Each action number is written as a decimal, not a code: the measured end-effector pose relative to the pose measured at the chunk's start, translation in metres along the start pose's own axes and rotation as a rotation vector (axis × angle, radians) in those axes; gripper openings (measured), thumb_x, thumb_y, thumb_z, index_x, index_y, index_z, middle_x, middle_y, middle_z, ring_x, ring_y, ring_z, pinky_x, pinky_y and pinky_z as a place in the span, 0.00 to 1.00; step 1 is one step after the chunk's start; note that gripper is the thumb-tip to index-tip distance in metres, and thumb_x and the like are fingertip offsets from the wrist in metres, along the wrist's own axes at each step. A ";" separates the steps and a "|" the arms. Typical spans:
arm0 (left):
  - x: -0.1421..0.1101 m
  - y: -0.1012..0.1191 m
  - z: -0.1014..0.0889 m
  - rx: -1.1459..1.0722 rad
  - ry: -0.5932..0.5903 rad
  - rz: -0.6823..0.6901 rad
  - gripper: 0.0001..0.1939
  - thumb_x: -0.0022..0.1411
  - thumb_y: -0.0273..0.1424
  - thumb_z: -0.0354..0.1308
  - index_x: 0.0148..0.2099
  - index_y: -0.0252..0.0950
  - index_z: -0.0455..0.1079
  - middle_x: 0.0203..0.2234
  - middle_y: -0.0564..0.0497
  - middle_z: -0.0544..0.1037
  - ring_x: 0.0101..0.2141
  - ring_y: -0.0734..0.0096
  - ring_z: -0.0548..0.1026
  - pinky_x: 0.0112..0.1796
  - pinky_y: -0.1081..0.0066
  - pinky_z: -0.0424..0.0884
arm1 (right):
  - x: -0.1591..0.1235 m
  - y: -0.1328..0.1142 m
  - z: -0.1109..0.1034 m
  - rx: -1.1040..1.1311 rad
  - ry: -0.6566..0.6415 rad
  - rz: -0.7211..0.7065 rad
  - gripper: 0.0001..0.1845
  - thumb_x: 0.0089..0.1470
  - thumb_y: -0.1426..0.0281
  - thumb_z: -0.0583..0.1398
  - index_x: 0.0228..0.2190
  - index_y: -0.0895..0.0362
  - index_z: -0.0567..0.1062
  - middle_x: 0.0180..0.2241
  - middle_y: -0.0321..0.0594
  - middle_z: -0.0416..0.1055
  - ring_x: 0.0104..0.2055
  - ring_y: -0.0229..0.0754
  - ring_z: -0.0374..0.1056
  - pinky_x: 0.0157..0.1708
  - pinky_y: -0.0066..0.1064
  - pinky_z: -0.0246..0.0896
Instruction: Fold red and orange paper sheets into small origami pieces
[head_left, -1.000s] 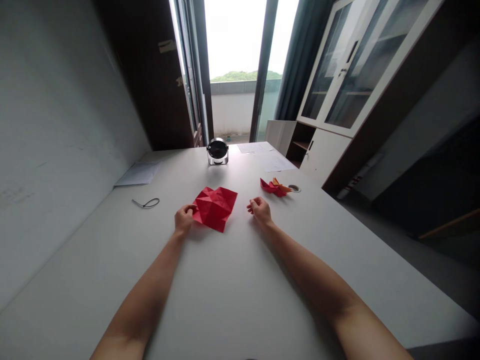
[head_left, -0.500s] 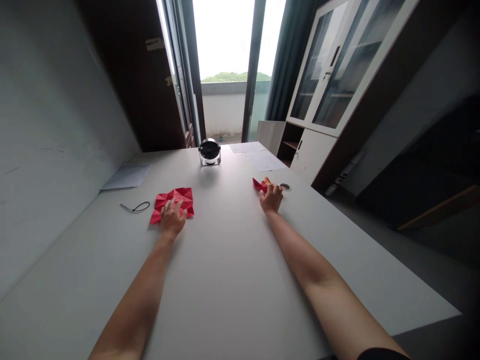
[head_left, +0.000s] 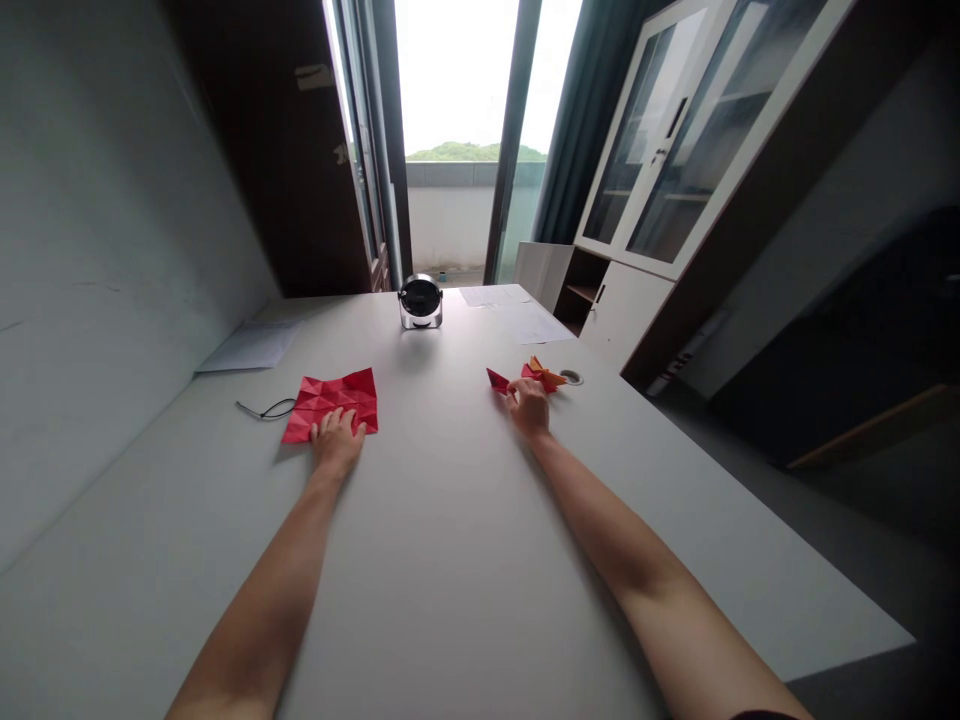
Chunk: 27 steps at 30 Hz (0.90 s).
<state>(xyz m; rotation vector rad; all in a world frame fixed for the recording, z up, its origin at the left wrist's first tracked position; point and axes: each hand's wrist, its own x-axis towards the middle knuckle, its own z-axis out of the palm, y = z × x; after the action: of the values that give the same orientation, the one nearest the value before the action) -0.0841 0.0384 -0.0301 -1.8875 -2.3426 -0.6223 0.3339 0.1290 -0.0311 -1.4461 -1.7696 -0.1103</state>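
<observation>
- Nearest, your left hand (head_left: 337, 440) lies open, fingers spread over the creased red sheet (head_left: 330, 393) on the table (head_left: 450, 560).
- Your right hand (head_left: 529, 409) is closed, fingertips pinching a red folded piece (head_left: 496, 381).
- Just beyond, orange-and-red folded paper (head_left: 546, 376) sits beside a roll (head_left: 572, 377).
- Farther, a round black-and-silver device (head_left: 421, 299) stands upright.

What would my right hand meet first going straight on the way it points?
Probably the small red folded paper just ahead of your right hand; they may already touch.
</observation>
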 end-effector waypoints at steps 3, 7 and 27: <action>0.000 0.002 -0.004 0.007 0.041 -0.011 0.22 0.67 0.39 0.52 0.60 0.37 0.69 0.61 0.39 0.68 0.61 0.48 0.61 0.62 0.47 0.50 | -0.008 -0.024 0.002 0.139 -0.080 -0.079 0.07 0.58 0.73 0.55 0.34 0.55 0.74 0.40 0.45 0.71 0.40 0.46 0.67 0.41 0.35 0.63; -0.003 0.016 -0.015 -0.103 0.146 0.090 0.18 0.67 0.34 0.51 0.56 0.37 0.71 0.57 0.41 0.71 0.57 0.51 0.66 0.61 0.52 0.55 | -0.017 -0.059 0.002 0.300 -0.243 -0.172 0.08 0.61 0.72 0.55 0.34 0.54 0.75 0.41 0.42 0.72 0.31 0.38 0.67 0.34 0.30 0.63; -0.039 0.082 -0.027 -0.260 0.098 0.505 0.04 0.63 0.26 0.57 0.40 0.39 0.72 0.44 0.47 0.75 0.44 0.60 0.70 0.44 0.62 0.68 | -0.043 -0.124 -0.011 0.525 -0.476 -0.413 0.09 0.63 0.72 0.55 0.35 0.54 0.75 0.38 0.41 0.74 0.32 0.37 0.68 0.34 0.27 0.61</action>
<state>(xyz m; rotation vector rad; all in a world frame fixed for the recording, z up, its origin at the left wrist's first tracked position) -0.0019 0.0061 0.0041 -2.3666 -1.6842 -0.9576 0.2342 0.0486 0.0006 -0.7514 -2.2432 0.4899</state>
